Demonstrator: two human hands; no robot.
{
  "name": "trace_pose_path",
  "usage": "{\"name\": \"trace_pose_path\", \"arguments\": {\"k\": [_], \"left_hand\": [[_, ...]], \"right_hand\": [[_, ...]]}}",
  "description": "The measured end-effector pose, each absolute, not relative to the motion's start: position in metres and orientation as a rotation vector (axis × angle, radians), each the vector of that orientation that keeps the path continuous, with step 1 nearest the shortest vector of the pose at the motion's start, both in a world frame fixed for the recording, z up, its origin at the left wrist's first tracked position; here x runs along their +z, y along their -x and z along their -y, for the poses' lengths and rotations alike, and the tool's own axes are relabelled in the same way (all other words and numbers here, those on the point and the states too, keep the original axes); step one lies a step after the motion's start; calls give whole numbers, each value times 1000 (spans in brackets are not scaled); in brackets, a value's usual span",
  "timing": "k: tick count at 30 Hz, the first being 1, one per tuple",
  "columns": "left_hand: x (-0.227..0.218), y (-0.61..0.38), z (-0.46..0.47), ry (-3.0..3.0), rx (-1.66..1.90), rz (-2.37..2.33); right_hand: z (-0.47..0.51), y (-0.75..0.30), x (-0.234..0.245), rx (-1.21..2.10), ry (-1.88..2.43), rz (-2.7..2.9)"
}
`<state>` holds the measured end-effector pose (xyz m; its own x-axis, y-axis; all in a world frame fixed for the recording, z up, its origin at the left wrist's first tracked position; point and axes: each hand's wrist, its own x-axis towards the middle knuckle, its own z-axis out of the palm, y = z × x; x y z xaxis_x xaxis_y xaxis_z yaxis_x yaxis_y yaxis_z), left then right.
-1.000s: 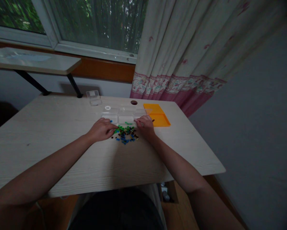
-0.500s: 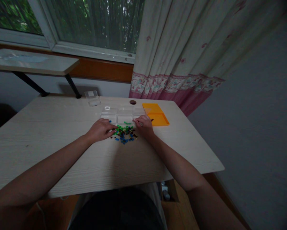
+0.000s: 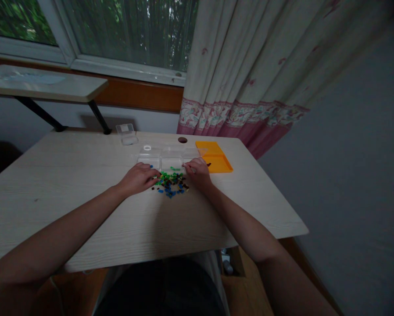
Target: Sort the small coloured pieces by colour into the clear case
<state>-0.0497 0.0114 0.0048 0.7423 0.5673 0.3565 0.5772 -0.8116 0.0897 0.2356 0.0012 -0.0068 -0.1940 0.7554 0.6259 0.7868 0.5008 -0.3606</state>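
Note:
A pile of small building bricks, green, blue, dark brown and yellow, lies between my hands on the table. At its left edge is my left hand, thumb and fingers bent together at the bricks; whatever they grip is too small to make out. My right hand is closed in a pinch at the right front of a clear divided box; I cannot tell what is in its fingertips. A few green bricks lie in the box's middle compartment, and a blue brick is in the left one.
An orange open case with a dark brown piece stands right of the clear box. Toward the back left is a small clear open box. The table has a round cable hole near its back edge and a raised shelf at left.
My left fingertips have shifted very slightly left at the pile's edge. My right hand stays where it was, and the bricks look the same.

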Motion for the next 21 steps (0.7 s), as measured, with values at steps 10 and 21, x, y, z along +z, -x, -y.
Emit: {"name": "trace_pose_path", "arguments": {"k": [10,21], "left_hand": [[6,47,-10,2916,-593,980],[11,42,-7,2868,-530,960]], "right_hand": [[0,-236,-5,-45,1288,1996],[0,-236,-5,-49,1278,2005]]}}
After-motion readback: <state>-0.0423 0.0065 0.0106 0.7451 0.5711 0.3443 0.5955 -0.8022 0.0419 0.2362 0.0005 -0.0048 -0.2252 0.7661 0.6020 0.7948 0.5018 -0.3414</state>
